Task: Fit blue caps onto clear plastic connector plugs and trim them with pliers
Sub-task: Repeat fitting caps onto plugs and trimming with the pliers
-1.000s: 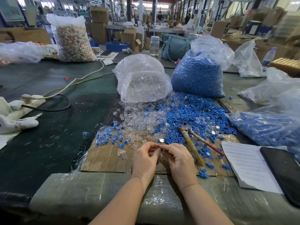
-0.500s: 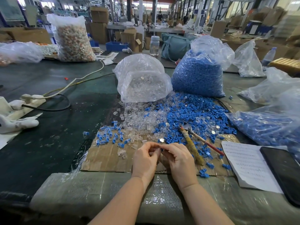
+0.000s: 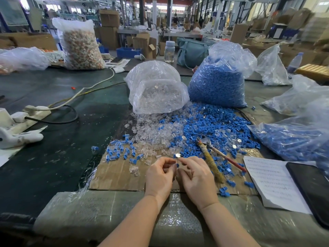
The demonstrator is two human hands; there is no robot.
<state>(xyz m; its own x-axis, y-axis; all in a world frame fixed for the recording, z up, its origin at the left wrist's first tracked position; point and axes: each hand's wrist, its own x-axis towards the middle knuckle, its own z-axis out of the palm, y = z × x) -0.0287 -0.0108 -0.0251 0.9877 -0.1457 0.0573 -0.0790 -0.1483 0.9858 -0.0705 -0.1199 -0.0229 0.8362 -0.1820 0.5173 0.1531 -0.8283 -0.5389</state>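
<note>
Pinching blue cap (image 3: 177,165) between hands (image 3: 195,177)

Dark table (image 3: 53,157) under cardboard sheet (image 3: 115,175)

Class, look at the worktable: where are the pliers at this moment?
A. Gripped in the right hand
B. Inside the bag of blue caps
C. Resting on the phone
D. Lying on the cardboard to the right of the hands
D: the pliers lie untouched on the cardboard, right of the right hand and left hand, which pinch a small blue cap between them.
</note>
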